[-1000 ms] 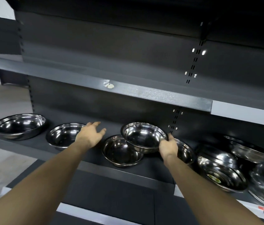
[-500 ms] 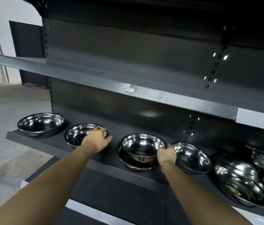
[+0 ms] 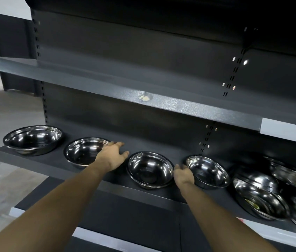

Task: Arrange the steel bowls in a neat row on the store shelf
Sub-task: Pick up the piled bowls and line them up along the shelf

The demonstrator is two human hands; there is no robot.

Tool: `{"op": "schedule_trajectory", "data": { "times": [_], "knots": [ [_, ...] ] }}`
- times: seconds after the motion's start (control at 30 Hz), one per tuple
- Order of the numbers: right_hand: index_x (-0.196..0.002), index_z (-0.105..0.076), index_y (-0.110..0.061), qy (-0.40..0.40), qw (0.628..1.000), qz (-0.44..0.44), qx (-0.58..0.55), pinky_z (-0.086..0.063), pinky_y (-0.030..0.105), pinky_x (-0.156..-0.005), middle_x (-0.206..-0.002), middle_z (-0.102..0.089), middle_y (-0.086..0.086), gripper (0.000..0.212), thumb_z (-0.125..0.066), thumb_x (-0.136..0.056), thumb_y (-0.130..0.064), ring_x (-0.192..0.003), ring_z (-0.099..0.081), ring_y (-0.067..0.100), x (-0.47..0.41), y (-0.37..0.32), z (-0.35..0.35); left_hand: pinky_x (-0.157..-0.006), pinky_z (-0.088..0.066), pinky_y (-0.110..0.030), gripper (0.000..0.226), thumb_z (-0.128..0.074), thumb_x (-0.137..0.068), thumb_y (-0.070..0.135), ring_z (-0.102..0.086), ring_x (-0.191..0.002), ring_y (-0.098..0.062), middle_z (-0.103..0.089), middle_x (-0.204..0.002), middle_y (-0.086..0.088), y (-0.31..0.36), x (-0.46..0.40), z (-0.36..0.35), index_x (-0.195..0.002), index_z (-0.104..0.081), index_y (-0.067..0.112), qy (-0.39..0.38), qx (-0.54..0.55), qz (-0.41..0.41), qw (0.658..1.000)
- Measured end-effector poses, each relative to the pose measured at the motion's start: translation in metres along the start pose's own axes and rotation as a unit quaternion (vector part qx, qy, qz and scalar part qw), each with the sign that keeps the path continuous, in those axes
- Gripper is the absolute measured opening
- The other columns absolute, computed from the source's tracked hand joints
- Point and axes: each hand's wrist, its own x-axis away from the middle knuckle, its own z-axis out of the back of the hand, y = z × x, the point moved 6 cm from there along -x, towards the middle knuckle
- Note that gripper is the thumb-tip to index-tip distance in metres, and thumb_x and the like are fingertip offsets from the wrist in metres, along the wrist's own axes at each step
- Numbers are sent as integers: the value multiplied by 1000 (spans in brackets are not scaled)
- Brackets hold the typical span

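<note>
Fingers of both hands lie loose, released; right hand (image 3: 183, 176) hides part of one bowl's (image 3: 208, 171) rim.

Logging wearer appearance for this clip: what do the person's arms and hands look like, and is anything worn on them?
Both arms are bare along their whole visible length: no sleeves, gloves, watch or bracelet can be seen. The left hand and right hand are bare too, with no rings or markings that I can make out. The picture is slightly soft, so fine details such as nails cannot be judged.
</note>
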Motion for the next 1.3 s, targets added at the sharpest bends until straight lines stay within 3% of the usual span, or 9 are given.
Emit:
{"op": "schedule_trajectory", "data": {
  "times": [0.2,0.4,0.63,0.77,0.9,1.0,1.07,1.17,1.3],
  "knots": [
    [-132,-54,-1,57,998,-25,3,-38,36,-106,-135,-57,21,46,-44,-100,-32,-126,-51,37,-3,26,44,-114,-32,-40,60,-52,-93,48,-35,-139,-29,-38,-151,-10,46,-9,-30,-147,-40,22,-38,6,-61,997],
    [-137,-49,-3,108,990,-86,3,-35,37,-107,-137,-56,19,48,-43,-100,-34,-129,-48,36,5,64,93,-109,-35,-38,57,-53,-91,47,-42,-134,-26,-44,-145,-4,98,-3,-71,-144,-45,25,-75,23,-129,988],
    [-128,-55,-5,138,984,-111,-33,-46,42,-101,-124,-63,17,42,-44,-98,-33,-117,-56,36,12,92,131,-109,-36,-37,59,-52,-92,49,-42,-134,-25,-45,-144,-4,148,6,-107,-144,-44,24,-109,22,-188,976],
    [-133,-53,-6,140,983,-114,-25,-49,35,-75,-127,-62,16,44,-44,-99,-33,-120,-54,36,5,98,146,-108,-37,-38,58,-52,-92,50,-42,-133,-24,-46,-142,-3,168,12,-118,-144,-43,25,-108,17,-198,974],
    [-135,-51,-5,118,986,-107,-47,-40,34,-97,-127,-62,15,47,-46,-98,-33,-121,-54,34,-9,107,151,-109,-35,-35,56,-52,-92,50,-41,-134,-23,-46,-143,-1,186,15,-129,-143,-44,27,-101,17,-195,976],
    [-125,-58,-1,71,989,-118,-48,-43,32,-85,-108,-65,13,46,-51,-95,-35,-98,-58,29,-21,118,148,-108,-38,-37,54,-52,-92,49,-43,-132,-23,-47,-142,-1,198,18,-138,-142,-45,28,-96,12,-184,978],
    [-121,-61,2,25,992,-116,-52,-50,38,-86,-97,-61,12,46,-54,-93,-34,-89,-57,26,-31,125,142,-108,-39,-39,55,-52,-92,48,-44,-132,-23,-48,-141,-2,204,19,-146,-142,-45,27,-94,8,-172,981],
    [-117,-62,3,-11,990,-110,-87,-51,47,-98,-98,-62,13,47,-56,-91,-36,-101,-65,36,-44,131,140,-109,-38,-39,57,-53,-92,48,-44,-131,-24,-48,-140,-3,211,22,-157,-143,-44,24,-93,6,-151,984],
    [-108,-64,2,-46,992,-86,-85,-51,47,-98,-97,-63,14,41,-55,-93,-35,-105,-65,38,-58,127,146,-109,-38,-37,61,-54,-91,49,-46,-131,-25,-47,-141,-5,216,24,-169,-145,-41,23,-83,2,-119,989]
  ]
}}
